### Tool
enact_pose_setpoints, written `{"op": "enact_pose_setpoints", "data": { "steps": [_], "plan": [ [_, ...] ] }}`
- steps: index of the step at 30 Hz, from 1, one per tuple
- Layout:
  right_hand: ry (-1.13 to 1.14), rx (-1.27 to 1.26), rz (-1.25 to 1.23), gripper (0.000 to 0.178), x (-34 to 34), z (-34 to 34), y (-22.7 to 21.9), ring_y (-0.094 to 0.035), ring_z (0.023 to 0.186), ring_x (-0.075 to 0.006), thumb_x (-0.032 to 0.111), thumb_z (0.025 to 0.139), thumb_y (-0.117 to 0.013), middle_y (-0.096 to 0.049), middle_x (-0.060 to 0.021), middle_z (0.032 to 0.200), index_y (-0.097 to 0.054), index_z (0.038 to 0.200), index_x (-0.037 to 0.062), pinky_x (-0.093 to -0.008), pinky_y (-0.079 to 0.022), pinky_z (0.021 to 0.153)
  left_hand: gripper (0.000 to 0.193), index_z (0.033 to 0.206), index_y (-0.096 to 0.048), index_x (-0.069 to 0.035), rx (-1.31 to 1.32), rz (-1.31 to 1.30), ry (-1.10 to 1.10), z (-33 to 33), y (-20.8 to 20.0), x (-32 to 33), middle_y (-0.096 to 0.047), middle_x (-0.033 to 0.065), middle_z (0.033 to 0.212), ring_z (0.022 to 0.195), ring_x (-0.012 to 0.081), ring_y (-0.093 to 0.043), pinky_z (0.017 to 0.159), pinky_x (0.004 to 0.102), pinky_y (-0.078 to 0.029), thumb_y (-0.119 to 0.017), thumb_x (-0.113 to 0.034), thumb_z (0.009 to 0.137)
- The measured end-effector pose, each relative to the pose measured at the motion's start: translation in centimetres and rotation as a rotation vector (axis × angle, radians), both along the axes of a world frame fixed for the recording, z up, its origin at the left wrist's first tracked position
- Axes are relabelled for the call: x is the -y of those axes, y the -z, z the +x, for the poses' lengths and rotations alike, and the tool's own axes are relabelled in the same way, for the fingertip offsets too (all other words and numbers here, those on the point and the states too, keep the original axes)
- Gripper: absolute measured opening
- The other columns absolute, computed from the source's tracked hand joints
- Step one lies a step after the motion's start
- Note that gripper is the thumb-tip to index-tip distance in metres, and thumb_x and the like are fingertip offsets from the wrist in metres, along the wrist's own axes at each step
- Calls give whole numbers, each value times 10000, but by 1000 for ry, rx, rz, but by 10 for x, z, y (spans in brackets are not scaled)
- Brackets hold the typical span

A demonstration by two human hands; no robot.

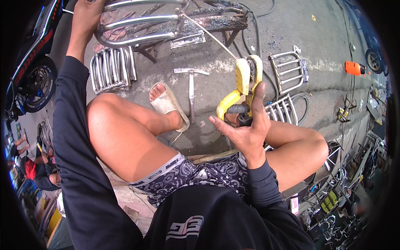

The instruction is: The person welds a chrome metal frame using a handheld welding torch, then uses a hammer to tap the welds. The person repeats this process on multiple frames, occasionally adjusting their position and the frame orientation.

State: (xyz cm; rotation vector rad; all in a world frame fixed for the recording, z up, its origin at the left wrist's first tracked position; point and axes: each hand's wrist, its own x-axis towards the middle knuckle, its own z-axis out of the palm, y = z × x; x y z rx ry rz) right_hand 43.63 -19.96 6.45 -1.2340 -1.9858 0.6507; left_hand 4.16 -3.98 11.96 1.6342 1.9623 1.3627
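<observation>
Right hand: The right hand (254, 129) is raised above the person's lap, thumb and forefinger spread wide apart, holding a yellow clamp-like holder; its other fingers are mostly hidden, so I cannot tell how tightly they wrap.
Yellow holder: The holder (242, 77) stands just beyond the thumb, within the grip, its 2 rounded jaws pointing away from the person.
Thin rod: From the holder's jaws, a pale, straight rod (208, 34) slants forward and left of the grip, its far end at the frame's edge; I cannot tell whether it touches.
Left hand: Far forward and left of the right-hand grip, the left hand (88, 18) is at the frame's curved corner; its fingertips are out of view, so I cannot tell whether they close around the tube.
Tubular frame: The shiny metal frame (146, 21) lies beside the left hand, on a rough, crusted bench (221, 24).
Hammer: Left of the right-hand grip, a hammer (191, 91) lies on the grey ground (216, 133).
Stacked frames: Farther left, below the left hand, silver tubular frames (111, 71) stand bunched together.
Barred rack: Right of the grip and slightly beyond it, 1 silver rack (287, 71) lies flat.
</observation>
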Motion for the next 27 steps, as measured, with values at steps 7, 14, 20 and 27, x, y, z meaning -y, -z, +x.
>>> {"op": "enact_pose_setpoints", "data": {
  "steps": [7,14,20,27],
  "plan": [
    [1,16,-24,1306,-4,-4,-2,-728,1009,-327,281,655,-1004,-701,-271,1175,-212,1652,-6,-410,-587,864,562,1505,-480,4,17,-18,-17,2,-1,0,-714,106,1004,842,169,-687,751,308,-590,-687,-151,1006],
    [2,2,-45,1291,-4,-6,-2,-725,1027,-327,277,652,-1006,-700,-270,1186,-234,1647,-8,-410,-583,879,538,1502,-491,-22,45,-105,-108,10,-8,-2,-713,100,1003,843,166,-693,747,299,-596,-679,-121,1009],
    [0,-6,-42,1287,-3,-6,-2,-721,1041,-326,273,646,-1008,-699,-272,1202,-247,1648,5,-409,-580,888,518,1484,-507,-20,89,-84,-90,14,-7,-1,-710,91,1008,830,156,-691,738,291,-598,-687,-107,1006],
    [8,0,-58,1293,-3,-7,-3,-720,1038,-318,274,643,-1010,-700,-271,1205,-243,1653,17,-405,-578,886,509,1460,-528,-19,76,28,55,6,1,0,-711,93,1043,829,158,-683,766,293,-601,-703,-154,1001]
  ]
}}
